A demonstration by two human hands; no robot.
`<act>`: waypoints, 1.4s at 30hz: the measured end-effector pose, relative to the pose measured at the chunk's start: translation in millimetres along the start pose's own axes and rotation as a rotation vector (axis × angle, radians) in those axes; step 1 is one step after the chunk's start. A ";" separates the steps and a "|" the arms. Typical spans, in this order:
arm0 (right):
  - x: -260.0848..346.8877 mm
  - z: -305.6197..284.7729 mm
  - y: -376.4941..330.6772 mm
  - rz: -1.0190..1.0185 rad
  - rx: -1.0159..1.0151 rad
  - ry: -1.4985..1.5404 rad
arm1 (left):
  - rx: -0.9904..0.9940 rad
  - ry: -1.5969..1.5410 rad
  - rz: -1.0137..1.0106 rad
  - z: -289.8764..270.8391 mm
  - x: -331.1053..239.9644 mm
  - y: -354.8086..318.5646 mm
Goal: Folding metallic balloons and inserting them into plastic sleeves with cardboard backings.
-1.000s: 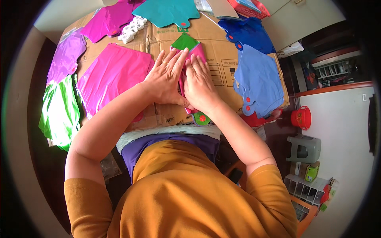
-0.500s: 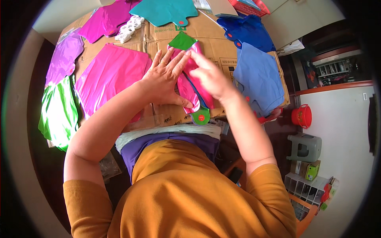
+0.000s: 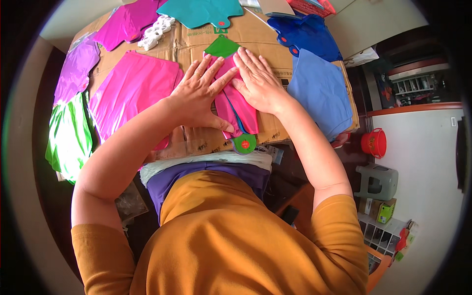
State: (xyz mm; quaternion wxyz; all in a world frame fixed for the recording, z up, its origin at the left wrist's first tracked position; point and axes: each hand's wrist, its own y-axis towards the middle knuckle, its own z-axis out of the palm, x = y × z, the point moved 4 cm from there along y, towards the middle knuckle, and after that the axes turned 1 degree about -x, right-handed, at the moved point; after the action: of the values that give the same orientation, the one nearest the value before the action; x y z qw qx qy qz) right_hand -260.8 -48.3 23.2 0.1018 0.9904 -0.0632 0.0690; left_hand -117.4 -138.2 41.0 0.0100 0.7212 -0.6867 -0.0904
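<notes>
A shiny pink folded piece (image 3: 248, 117) lies lengthwise on flattened cardboard (image 3: 271, 126). Its lengthwise edges are folded toward the middle, where a thin dark blue strip shows. At the far end is a green corner (image 3: 221, 45); a rounded green tab (image 3: 244, 143) with a red dot sticks out at the near end. My left hand (image 3: 196, 96) is spread flat over its left edge, thumb low near the tab. Flat on its right side rests my right hand (image 3: 260, 83), fingers outstretched and pointing away. The two hands nearly touch at the fingertips. Neither grips anything.
Other shiny flat pieces lie around the cardboard: pink (image 3: 132, 93), light blue (image 3: 322, 93), dark blue (image 3: 312, 37), teal (image 3: 201, 12), magenta (image 3: 125, 24), purple (image 3: 76, 66) and green (image 3: 69, 137). White cord (image 3: 157, 32) is bundled at the back. A red bucket (image 3: 373, 143) stands at right.
My right hand, blurred and raised with a finger pointing before, now lies flat on the right side of the pink folded piece. My left hand stays spread on it.
</notes>
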 end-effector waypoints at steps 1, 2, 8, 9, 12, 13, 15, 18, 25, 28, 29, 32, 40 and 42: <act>0.3 0.2 0.5 -0.001 -0.001 0.000 | -0.001 0.005 -0.001 0.9 0.1 0.0; 0.5 0.4 0.4 -0.003 -0.002 0.000 | -0.001 0.010 -0.002 2.3 0.7 -0.4; -0.3 0.8 0.1 -0.023 -0.012 -0.028 | 0.039 0.098 0.003 -1.4 -2.4 0.3; -0.1 0.2 0.5 -0.024 0.002 -0.053 | 0.047 0.121 0.008 -1.5 -2.7 0.3; 1.5 -3.4 0.0 -0.052 0.036 -0.096 | 0.068 0.100 0.011 -0.9 -1.8 1.0; 2.1 -5.0 -1.9 -0.078 0.043 -0.090 | 0.074 0.086 0.009 -0.5 -1.6 1.6; 5.3 -9.1 -10.1 -0.113 0.062 -0.077 | 0.090 0.061 0.002 0.0 -0.6 1.6; 21.9 -20.8 -44.6 -0.186 0.153 -0.111 | 0.101 0.026 -0.014 0.6 1.6 0.0; 52.7 -61.7 -129.2 -0.347 0.325 0.115 | 0.123 0.023 -0.038 -2.1 -0.8 1.7; 35.9 -87.4 -121.6 -0.416 0.184 0.356 | 0.147 0.033 -0.062 -5.3 -2.5 2.9; 22.2 -89.5 -110.4 -0.365 0.060 0.497 | 0.157 0.028 -0.069 -6.4 -2.2 3.2; 5.2 -81.6 -37.7 -0.106 -0.156 0.474 | 0.165 0.013 -0.105 -7.0 -0.9 -0.1; 1.3 -0.5 13.1 -0.054 -0.020 -0.012 | 0.172 -0.007 -0.119 -7.8 -2.0 1.6; 8.3 -2.7 2.7 -0.102 -0.020 -0.066 | 0.181 -0.025 -0.108 -6.1 1.1 1.6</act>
State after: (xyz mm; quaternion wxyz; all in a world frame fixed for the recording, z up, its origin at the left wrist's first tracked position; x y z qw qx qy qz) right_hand -253.4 -51.2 27.6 0.1130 0.9930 -0.0169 0.0302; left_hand -118.0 -140.1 47.1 -0.0688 0.7541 -0.6521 -0.0375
